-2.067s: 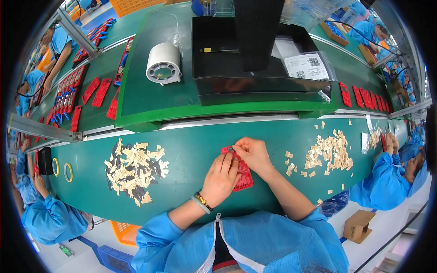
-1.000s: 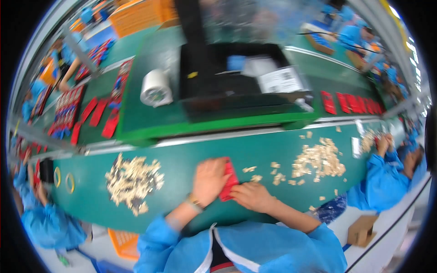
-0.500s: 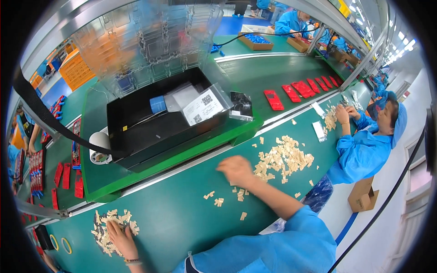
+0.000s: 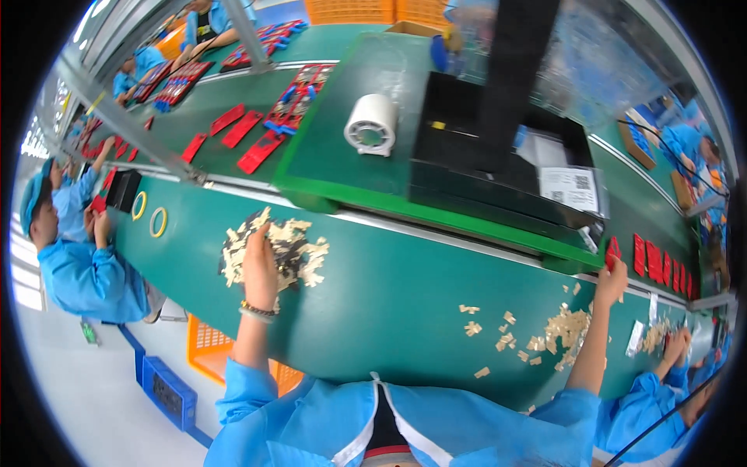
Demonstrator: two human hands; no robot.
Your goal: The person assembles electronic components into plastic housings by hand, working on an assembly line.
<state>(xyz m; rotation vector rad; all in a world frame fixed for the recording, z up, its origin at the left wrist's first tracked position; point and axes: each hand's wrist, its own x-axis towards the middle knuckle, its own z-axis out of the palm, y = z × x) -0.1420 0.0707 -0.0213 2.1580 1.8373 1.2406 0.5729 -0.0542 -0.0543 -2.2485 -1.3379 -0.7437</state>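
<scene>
My left hand (image 4: 259,270) rests on a heap of small beige pieces (image 4: 313,263) at the left of the green work surface. Its fingers are stretched out, partly hidden by the side-on angle; dark pieces show among the beige ones. On the far right, my right hand (image 4: 612,282) reaches over the conveyor's near edge with its fingers closed on a flat red part (image 4: 613,250). That part stands near the corner of the green raised shelf (image 4: 366,217). Nearer me than the right hand lies a second heap of beige pieces (image 4: 566,327), with several scattered beside it.
A black bin (image 4: 447,183) and a white roll-shaped object (image 4: 371,124) stand on the raised shelf. More red parts (image 4: 654,261) lie on the conveyor. Two yellow rings (image 4: 159,222) lie at the left. Co-workers sit on both sides; an orange crate (image 4: 208,348) is below the table.
My view has swung left. My right hand has moved from beside the beige heap to the conveyor edge and taken hold of a red part. My left hand stays on its heap.
</scene>
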